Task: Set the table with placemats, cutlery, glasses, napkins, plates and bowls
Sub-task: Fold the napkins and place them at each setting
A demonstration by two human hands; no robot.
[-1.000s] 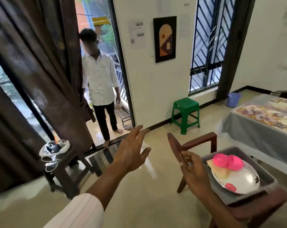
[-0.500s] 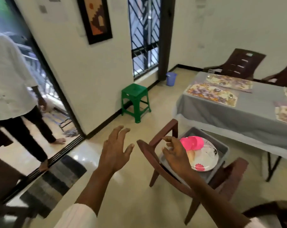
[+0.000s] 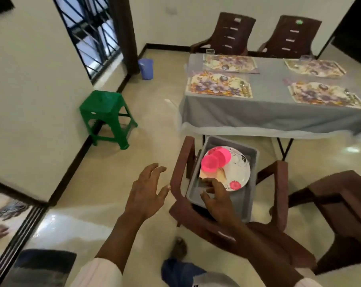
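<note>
A person's right hand (image 3: 217,198) reaches into a grey tub (image 3: 240,204) that sits on the seat of a brown armchair (image 3: 180,162). Its fingers are bent over the tub's near end, and we cannot tell whether they grip anything. Just beyond the fingertips lies a beige napkin (image 3: 221,175), resting on a white flowered plate (image 3: 238,169), with pink bowls (image 3: 215,159) stacked on the plate's far left part.

The left hand (image 3: 146,191) hovers over the floor just left of the chair's arm. Its fingers are spread wide and hold nothing, and the thumb is close beside the armrest.

Farther ahead of both hands we see a table (image 3: 268,117) under a grey cloth, laid with four floral placemats (image 3: 219,86). On the right end of the two nearer mats we make out cutlery (image 3: 244,86). A clear glass (image 3: 209,53) stands at the corner of the far left mat, and a second glass (image 3: 306,58), blurred, at the far right one. Two brown chairs (image 3: 231,32) stand beyond the table.

Well ahead and left of the left hand, a green stool (image 3: 107,112) stands against the wall, with a blue bin (image 3: 146,68) farther on.
</note>
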